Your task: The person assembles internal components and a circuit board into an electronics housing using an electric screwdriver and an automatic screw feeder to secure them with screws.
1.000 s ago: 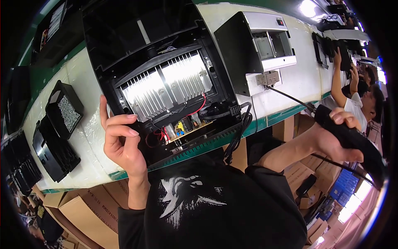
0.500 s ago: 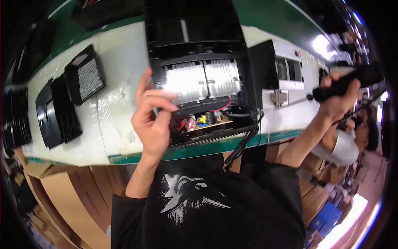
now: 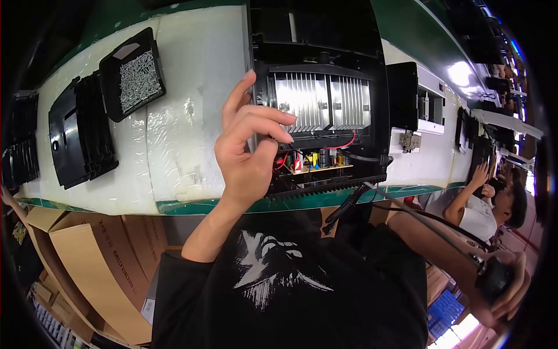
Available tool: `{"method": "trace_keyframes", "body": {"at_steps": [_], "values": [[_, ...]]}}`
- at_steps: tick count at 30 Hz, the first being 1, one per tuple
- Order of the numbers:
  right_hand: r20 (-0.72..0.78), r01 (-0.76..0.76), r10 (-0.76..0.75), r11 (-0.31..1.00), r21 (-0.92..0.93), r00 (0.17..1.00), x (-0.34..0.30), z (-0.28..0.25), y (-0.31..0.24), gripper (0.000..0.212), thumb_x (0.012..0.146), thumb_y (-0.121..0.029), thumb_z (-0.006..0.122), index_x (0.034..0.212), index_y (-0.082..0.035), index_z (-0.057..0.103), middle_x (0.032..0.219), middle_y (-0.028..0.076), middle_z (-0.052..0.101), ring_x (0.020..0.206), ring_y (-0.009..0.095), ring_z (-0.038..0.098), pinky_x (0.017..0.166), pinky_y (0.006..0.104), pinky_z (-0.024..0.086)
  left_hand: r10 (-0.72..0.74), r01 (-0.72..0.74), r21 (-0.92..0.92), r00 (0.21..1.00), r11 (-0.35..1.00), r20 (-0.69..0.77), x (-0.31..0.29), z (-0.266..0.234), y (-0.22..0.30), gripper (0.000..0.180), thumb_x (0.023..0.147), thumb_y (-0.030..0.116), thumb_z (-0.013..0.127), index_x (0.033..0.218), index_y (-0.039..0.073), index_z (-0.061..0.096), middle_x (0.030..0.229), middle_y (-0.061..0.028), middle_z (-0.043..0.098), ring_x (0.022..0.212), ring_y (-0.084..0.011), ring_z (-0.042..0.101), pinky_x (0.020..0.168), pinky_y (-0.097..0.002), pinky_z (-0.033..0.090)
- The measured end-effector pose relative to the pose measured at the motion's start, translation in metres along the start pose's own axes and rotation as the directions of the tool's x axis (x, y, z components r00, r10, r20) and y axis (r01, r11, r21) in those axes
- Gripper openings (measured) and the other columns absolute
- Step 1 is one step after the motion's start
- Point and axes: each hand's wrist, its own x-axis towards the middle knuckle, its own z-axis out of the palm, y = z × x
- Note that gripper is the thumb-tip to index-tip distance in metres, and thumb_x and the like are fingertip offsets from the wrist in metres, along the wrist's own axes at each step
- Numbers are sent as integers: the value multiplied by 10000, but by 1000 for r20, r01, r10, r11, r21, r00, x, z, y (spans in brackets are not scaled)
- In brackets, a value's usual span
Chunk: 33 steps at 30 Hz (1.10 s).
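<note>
A black device housing [image 3: 261, 55] lies opened on the bench, showing finned silver heat sinks [image 3: 302, 102] and a circuit board [image 3: 319, 166] with coloured parts and red wires. Over its left side is my left hand [image 3: 247, 151], thumb and index finger bent together, the other fingers raised. Anything between those fingertips is too small to make out. My right hand [image 3: 511, 291] grips a black power screwdriver [image 3: 493, 279] low at the far right. Its long thin shaft slants up leftward toward the housing's near right corner.
A black tray of screws [image 3: 139, 84] and stacked black plastic covers [image 3: 81, 134] sit on the left. Right of the housing are a black panel [image 3: 402, 96] and a small metal block [image 3: 409, 141]. Cardboard boxes [image 3: 93, 262] stand below the bench. A co-worker in white [image 3: 479, 215] is at right.
My right hand has swung the screwdriver down and back toward me, away from over the bench. The left hand keeps its pinched shape beside the heat sinks. The whole view has shifted.
</note>
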Motion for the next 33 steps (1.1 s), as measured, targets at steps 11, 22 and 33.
{"method": "trace_keyframes", "body": {"at_steps": [11,22,33], "values": [[196,-415,436,899,-143,878,-93,50,84,231,785,-113,678,739,-36,465,676,83,555,525,167,559,510,224,486,1,-1,-2,1000,1000,-11,-1,-1,1,246,647,-123,478,650,80,616,846,-14,680,1297,-321,378,1071,-437,286],[307,-629,735,677,-383,604,-128,48,96,107,675,2,665,747,-3,587,725,146,643,609,251,645,349,242,269,3,-3,14,1000,1000,12,-1,-5,1,251,645,-92,461,653,97,626,849,-6,681,1300,-310,371,1069,-421,278],[254,-601,736,665,-443,627,-139,60,97,123,648,10,674,715,-14,575,661,124,631,561,223,632,342,223,202,27,-27,-29,1000,999,5,1,-2,-2,254,640,-96,447,653,92,616,842,-15,680,1288,-317,379,1075,-432,263]]}}
